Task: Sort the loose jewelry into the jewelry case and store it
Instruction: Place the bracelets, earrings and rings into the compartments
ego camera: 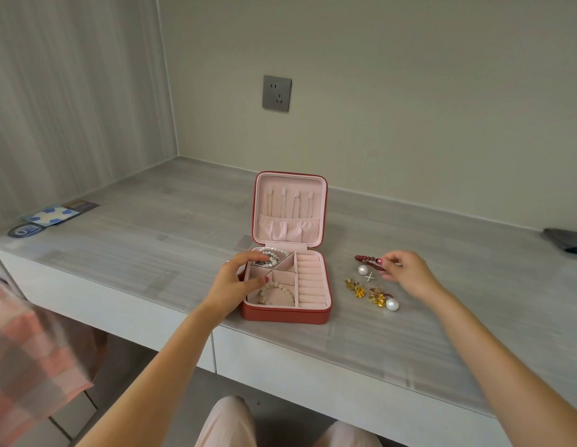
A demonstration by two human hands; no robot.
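A red jewelry case [285,316] with pink lining lies open on the grey desk, its lid upright with several chains hung inside. My left hand [237,280] rests on the case's left rim, fingertips on a pearl bracelet [274,254] in the far left compartment. A pale bead bracelet [277,290] lies in the near left compartment. My right hand [405,272] pinches the end of a dark red bead bracelet [366,260] on the desk to the right. Beside it lie a pearl [363,270], a small cross [369,277], and gold flower earrings [356,288] with a pearl [392,304].
The case's ring rolls [309,279] on its right side hold nothing. Blue cards and a sticker [51,217] lie at the desk's far left. A dark object [566,241] sits at the right edge. A wall socket [277,93] is behind. A pink checked cloth [29,356] hangs at left.
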